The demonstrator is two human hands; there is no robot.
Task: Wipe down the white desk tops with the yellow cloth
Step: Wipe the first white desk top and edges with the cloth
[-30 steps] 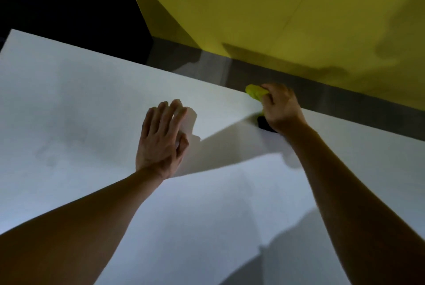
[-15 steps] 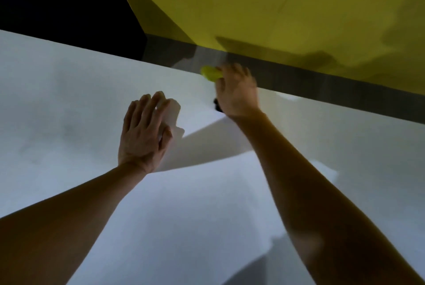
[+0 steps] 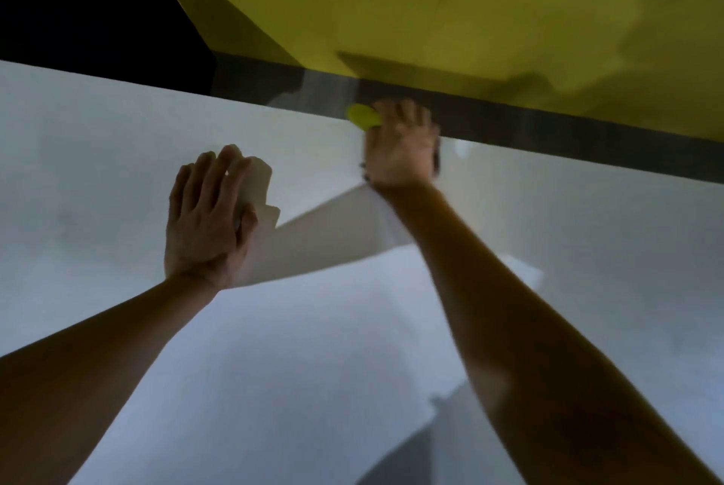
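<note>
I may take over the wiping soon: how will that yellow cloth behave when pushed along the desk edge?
Probably soft and floppy: the yellow cloth is bunched under the right hand, with only a rounded lump showing. Likely light, since the curled fingers alone hold it. On the smooth white desk it should slide easily, so it may creep over the far edge.

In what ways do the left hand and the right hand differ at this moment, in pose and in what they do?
The left hand lies flat on the desk with fingers nearly straight; the right hand has its fingers curled round the yellow cloth. The left hand holds nothing, the right grips the cloth. The left rests mid-desk, while the right is at the far edge. The left looks sharp; the right is blurred. Both are bare and on the desk.
</note>
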